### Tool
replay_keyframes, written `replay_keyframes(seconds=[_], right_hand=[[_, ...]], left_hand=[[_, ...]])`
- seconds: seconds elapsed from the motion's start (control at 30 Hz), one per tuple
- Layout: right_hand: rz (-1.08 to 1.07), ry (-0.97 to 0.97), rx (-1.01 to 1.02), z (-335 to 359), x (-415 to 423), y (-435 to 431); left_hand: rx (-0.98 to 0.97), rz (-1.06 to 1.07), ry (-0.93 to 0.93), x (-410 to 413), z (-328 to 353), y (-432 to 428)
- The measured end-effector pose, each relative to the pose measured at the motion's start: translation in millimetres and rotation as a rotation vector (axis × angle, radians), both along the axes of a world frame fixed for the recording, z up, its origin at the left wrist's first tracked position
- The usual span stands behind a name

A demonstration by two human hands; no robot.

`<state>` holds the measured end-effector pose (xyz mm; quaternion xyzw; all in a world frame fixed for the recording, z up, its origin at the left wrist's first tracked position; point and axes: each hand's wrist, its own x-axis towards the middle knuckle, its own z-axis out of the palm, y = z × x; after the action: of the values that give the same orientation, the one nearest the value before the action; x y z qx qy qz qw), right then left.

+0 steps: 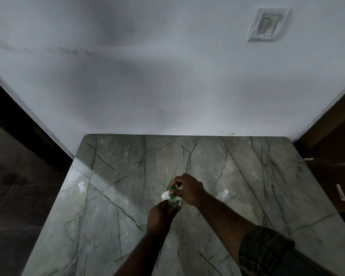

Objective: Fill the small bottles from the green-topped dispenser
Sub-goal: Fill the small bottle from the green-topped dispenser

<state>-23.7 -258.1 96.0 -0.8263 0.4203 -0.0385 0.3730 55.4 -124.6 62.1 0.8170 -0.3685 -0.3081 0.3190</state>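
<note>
Green-topped dispenser [172,189] over the middle of the desk [118,166] — your right hand [187,189] pinches its green cap, your left hand [161,216] curls round a small clear bottle [173,204] just beneath: filling seems under way, so next keep spout over mouth — a second bottle [224,194] waits to the right.

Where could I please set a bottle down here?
The strip of marble table along the wall is bare, as is the near left corner. It is crowded mid-table: the left hand holds a bottle by the green-topped dispenser in the right hand, a spare bottle to their right.
</note>
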Motion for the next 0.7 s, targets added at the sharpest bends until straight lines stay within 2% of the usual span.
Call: replay_keyframes(seconds=[0.7], right_hand=[[-0.013,0.001,-0.035,1,-1,5]], left_hand=[[0.012,-0.047,-0.013,7,-12,1]])
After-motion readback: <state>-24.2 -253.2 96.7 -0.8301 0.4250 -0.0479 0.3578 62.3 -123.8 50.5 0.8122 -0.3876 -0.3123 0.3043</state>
